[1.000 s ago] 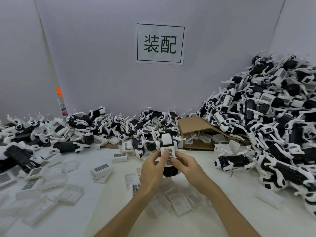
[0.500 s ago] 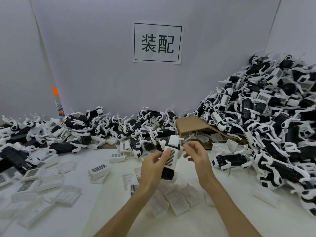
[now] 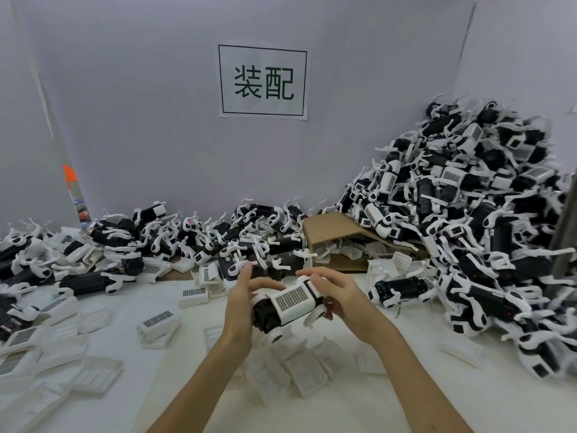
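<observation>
Both grips closed on robot dog [image 3: 292,300]; long axis crosswise, black end left hand [image 3: 239,307], white right hand [image 3: 340,295]

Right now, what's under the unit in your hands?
White plastic covers lie scattered on the table beneath the unit. The spot directly below is hidden by the unit, left hand and right hand.

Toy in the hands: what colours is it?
The toy is black and white, with a dark grid on top; head view.
</observation>
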Action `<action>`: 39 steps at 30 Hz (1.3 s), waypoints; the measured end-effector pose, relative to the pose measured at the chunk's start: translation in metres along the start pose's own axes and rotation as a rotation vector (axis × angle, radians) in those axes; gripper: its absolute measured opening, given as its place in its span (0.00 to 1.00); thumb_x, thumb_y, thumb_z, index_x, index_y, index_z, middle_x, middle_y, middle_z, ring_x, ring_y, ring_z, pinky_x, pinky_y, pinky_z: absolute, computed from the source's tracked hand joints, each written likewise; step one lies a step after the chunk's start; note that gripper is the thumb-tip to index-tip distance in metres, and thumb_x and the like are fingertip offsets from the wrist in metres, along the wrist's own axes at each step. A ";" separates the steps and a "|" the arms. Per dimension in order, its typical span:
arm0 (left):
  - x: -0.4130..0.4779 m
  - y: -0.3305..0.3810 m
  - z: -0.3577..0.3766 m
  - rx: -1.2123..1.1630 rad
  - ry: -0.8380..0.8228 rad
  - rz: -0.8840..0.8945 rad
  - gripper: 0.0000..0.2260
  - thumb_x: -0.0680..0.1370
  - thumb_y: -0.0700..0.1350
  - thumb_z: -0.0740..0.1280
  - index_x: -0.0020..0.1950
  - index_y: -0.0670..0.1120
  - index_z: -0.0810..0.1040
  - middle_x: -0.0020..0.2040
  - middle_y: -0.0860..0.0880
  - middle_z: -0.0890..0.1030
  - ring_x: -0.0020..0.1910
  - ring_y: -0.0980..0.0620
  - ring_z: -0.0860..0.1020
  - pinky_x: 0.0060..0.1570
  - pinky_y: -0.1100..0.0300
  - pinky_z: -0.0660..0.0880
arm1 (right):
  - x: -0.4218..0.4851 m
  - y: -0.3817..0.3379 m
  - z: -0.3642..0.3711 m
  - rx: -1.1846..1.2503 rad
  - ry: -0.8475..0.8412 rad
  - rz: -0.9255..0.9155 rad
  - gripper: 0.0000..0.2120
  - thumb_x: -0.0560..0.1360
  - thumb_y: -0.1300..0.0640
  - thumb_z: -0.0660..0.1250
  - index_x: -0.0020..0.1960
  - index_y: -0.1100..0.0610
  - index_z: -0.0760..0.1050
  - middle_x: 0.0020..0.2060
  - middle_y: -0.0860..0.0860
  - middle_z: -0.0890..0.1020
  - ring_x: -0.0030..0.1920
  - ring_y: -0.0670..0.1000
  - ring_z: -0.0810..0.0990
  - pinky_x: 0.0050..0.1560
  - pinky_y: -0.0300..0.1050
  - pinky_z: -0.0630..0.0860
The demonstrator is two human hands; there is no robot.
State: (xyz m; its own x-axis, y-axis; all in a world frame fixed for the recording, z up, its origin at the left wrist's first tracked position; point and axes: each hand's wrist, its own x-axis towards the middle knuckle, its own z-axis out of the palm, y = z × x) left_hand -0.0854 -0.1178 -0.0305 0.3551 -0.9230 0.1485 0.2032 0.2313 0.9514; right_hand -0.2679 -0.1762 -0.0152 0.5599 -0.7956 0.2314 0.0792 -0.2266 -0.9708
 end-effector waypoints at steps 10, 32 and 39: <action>0.016 0.003 -0.021 -0.138 0.113 0.065 0.33 0.83 0.62 0.49 0.44 0.37 0.81 0.36 0.42 0.83 0.35 0.47 0.72 0.41 0.53 0.67 | -0.014 -0.019 -0.007 -0.037 -0.360 0.136 0.09 0.78 0.53 0.64 0.55 0.52 0.81 0.41 0.46 0.82 0.34 0.48 0.76 0.23 0.36 0.69; 0.017 0.000 -0.005 0.064 0.145 0.090 0.25 0.86 0.53 0.51 0.46 0.38 0.81 0.42 0.41 0.85 0.39 0.44 0.76 0.40 0.53 0.68 | 0.032 -0.066 -0.052 -0.191 0.419 -0.040 0.15 0.82 0.56 0.63 0.68 0.51 0.74 0.62 0.51 0.80 0.58 0.51 0.82 0.59 0.46 0.78; 0.019 0.004 -0.018 0.522 0.371 0.277 0.06 0.81 0.46 0.67 0.56 0.47 0.79 0.54 0.47 0.82 0.54 0.45 0.78 0.50 0.51 0.70 | 0.014 0.030 -0.024 -0.632 0.381 0.196 0.21 0.80 0.54 0.65 0.72 0.48 0.69 0.71 0.45 0.69 0.70 0.48 0.68 0.68 0.42 0.66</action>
State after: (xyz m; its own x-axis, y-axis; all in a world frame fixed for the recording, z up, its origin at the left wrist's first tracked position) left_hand -0.0618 -0.1288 -0.0290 0.6374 -0.6641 0.3907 -0.3718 0.1790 0.9109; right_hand -0.2775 -0.2081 -0.0399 0.1823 -0.9674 0.1758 -0.5441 -0.2482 -0.8014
